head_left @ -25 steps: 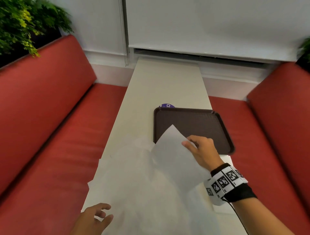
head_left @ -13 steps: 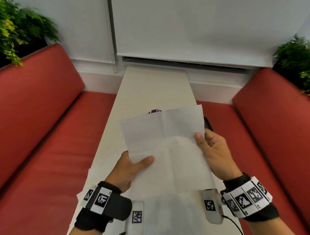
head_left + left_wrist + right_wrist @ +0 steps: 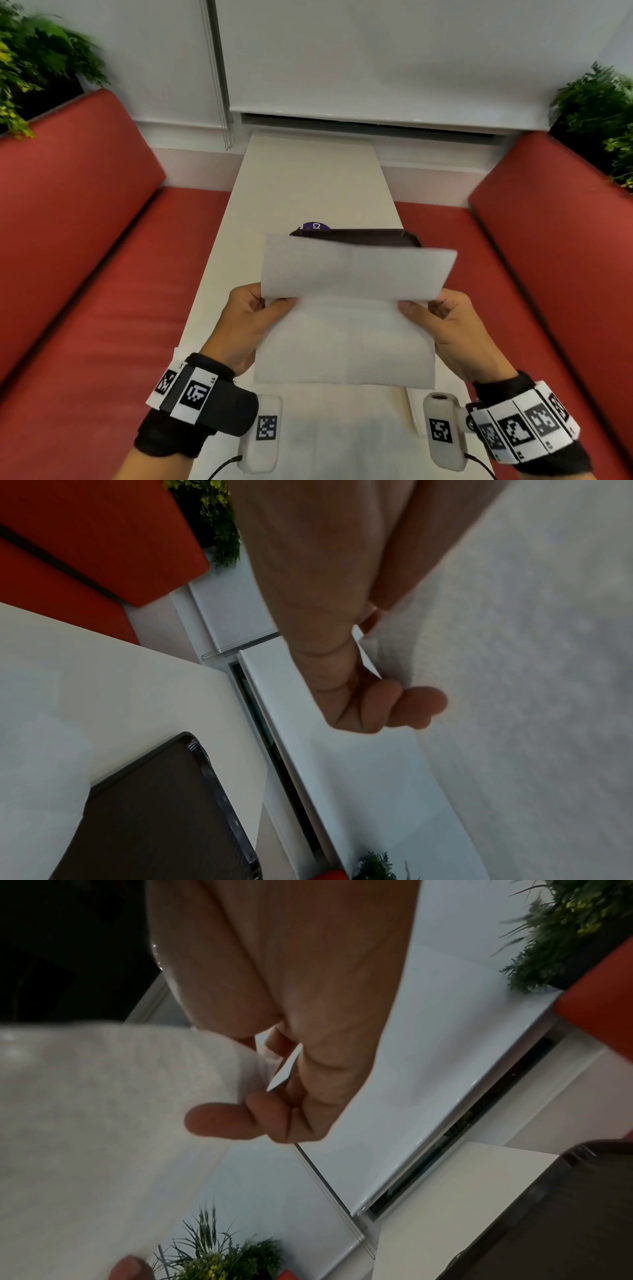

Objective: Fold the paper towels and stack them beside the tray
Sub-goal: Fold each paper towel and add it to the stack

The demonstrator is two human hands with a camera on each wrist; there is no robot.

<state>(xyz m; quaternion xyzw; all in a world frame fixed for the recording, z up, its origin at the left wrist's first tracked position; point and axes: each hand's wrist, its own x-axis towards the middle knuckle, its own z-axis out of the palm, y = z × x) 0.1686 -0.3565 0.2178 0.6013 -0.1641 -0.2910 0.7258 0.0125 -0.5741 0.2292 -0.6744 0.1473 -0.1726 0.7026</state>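
**First towel mid-fold, nothing stacked yet**

Head view: you hold one paper towel (image 3: 346, 308) in the air over the desk (image 3: 308, 178), its top half bent toward you along a crease running from 9 to 3 o'clock. Your left hand (image 3: 246, 325) pinches the left edge at that crease, thumb on the near face, and your right hand (image 3: 448, 329) pinches the right edge the same way. The tray (image 3: 376, 237) lies behind the towel at 12 o'clock, mostly hidden, with a small purple item (image 3: 315, 226) at its far left corner. More loose white towels (image 3: 342, 428) lie flat on the desk below your wrists, at 6 o'clock.

Left wrist view: the fingers (image 3: 411, 707) of your left hand curl against the back of the sheet, so this grip is pressed onto the paper, not spread. The tray's corner sits at 7 o'clock.

Right wrist view: the fingers (image 3: 222, 1121) of your right hand curl behind the sheet, with its edge caught against the palm; the tray shows at 4 o'clock.

By my reading, you are at the very start: the first fold is not closed, no folded stack shows beside the tray, and the towels on the desk remain to be folded.
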